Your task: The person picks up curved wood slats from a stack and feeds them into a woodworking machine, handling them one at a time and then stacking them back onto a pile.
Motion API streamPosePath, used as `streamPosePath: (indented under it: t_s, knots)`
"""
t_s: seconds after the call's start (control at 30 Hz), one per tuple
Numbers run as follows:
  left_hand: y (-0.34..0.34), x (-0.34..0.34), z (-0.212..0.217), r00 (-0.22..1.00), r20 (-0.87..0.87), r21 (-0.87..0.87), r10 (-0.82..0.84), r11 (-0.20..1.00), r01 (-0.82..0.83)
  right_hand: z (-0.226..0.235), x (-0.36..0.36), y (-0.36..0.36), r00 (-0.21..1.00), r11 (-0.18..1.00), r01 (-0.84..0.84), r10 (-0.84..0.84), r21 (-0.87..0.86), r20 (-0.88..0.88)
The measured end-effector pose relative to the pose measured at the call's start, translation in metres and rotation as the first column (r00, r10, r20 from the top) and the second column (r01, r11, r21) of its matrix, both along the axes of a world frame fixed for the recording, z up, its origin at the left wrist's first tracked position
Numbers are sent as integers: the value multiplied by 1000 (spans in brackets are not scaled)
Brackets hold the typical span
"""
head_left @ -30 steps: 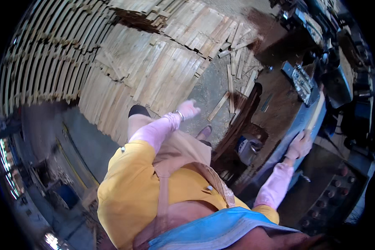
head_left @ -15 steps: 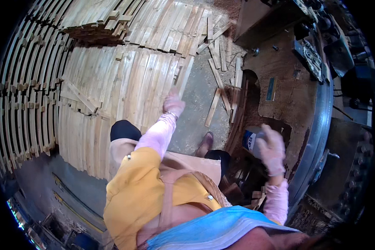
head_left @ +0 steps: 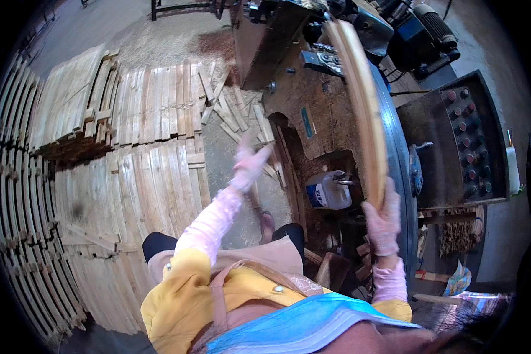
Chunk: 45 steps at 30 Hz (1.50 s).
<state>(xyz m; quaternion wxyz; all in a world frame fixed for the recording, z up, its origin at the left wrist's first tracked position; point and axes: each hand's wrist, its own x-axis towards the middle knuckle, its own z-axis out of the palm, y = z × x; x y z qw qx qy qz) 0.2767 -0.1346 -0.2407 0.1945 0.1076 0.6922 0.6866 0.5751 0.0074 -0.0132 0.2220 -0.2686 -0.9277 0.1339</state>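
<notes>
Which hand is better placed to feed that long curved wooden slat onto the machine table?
The right hand, probably. Its fingers already grip the lower end of the long curved wooden slat, which stretches up over the brown machine table. The left hand is blurred, open and empty, off to the side above the floor.

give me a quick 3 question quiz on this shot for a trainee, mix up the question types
1. True or false: the right hand grips a long wooden slat that reaches up over the machine table.
2. What does the left hand hold?
A. a plastic jug
B. nothing that can be made out
C. a hammer
3. Fill in: the white plastic jug sits in the opening under the machine table, to the ____ of the right hand.

Key: 1 true; 2 B; 3 left
</notes>
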Motion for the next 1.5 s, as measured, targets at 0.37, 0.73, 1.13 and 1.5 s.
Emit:
streamPosePath:
  t_s: [0.37, 0.73, 1.13, 1.5]
  knots:
    - [-188, 33, -186, 979, 175, -979, -102, -122, 162, -5, -56, 199, 956, 912, 286, -251, 293, -151]
    - [-198, 31, -241, 990, 79, -982, -116, -182, 57, -35, -34, 202, 968, 957, 251, -253, 144, -8]
    - [-182, 25, -176, 994, 83, -997, -69, -16, 82, -37, 118, 159, 932, 820, 331, -360, 466, -28]
    - [-118, -48, -125, 882, -234, -379, 408, 797, -469, -40, -115, 281, 978, 861, 205, -200, 465, -62]
